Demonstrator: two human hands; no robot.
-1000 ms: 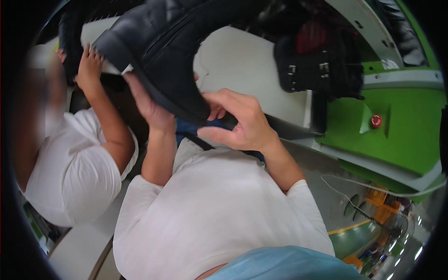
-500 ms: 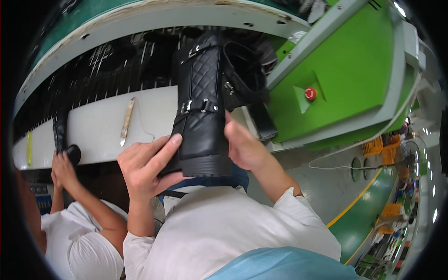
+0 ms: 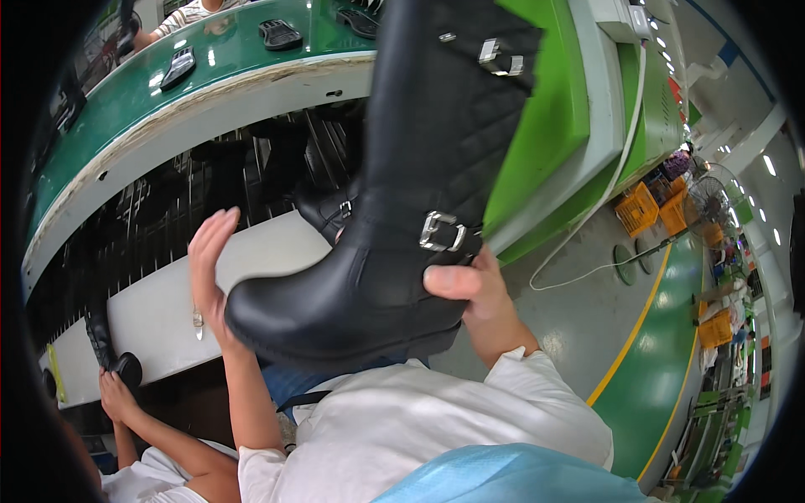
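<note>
A tall black boot (image 3: 352, 293) with silver buckles and a quilted shaft is held up before me, its toe pointing left and its shaft rising. My right hand (image 3: 476, 289) grips it at the heel and ankle, thumb across the side below the lower buckle. At the toe, my left hand (image 3: 210, 281) has its fingers stretched upward and its palm side against the tip. Behind the held boot, part of another black boot (image 3: 323, 210) with a buckle shows; the rest is hidden.
A white worktop (image 3: 176, 335) carries a small blade tool (image 3: 199, 324). On the left, a co-worker's hands (image 3: 117, 398) hold a dark boot (image 3: 101, 335). Shoe soles (image 3: 279, 34) lie on the green belt (image 3: 226, 50) beyond. A green machine (image 3: 537, 159) stands at right.
The boot has come up closer and turned, so its side shows with the toe left. My left hand has loosened from near the sole and straightened its fingers at the toe. The view has shifted.
</note>
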